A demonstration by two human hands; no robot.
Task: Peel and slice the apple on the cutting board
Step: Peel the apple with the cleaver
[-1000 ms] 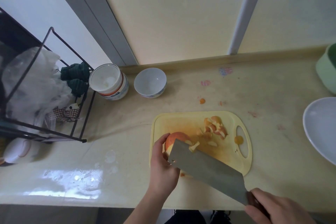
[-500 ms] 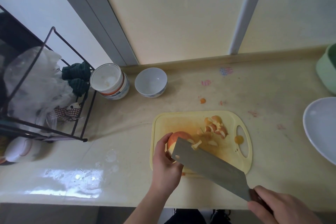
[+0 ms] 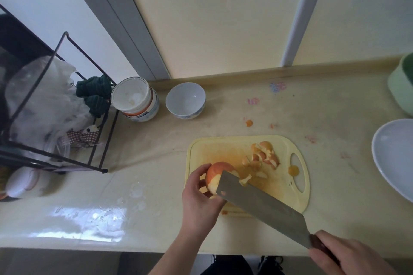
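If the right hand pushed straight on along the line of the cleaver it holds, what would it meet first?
Most likely the apple: the right hand aims the cleaver up-left, its far end already at the fruit held by the left hand. Depth is uncertain.

Cutting board [image 3: 201, 149]: on the counter [image 3: 312, 118], near its front edge.
Apple [image 3: 218, 173]: on the board's left part, left hand [image 3: 200, 202] around it.
Cleaver [image 3: 261, 207]: blade tip against the apple, handle in right hand [image 3: 350, 257].
Peel pieces [image 3: 264, 155]: on the board, right of the apple.
Bowl [image 3: 185, 100]: behind the board, stacked bowls [image 3: 135, 99] to its left.
Wire rack [image 3: 55, 100]: far left.
Plate [image 3: 393, 156]: far right.
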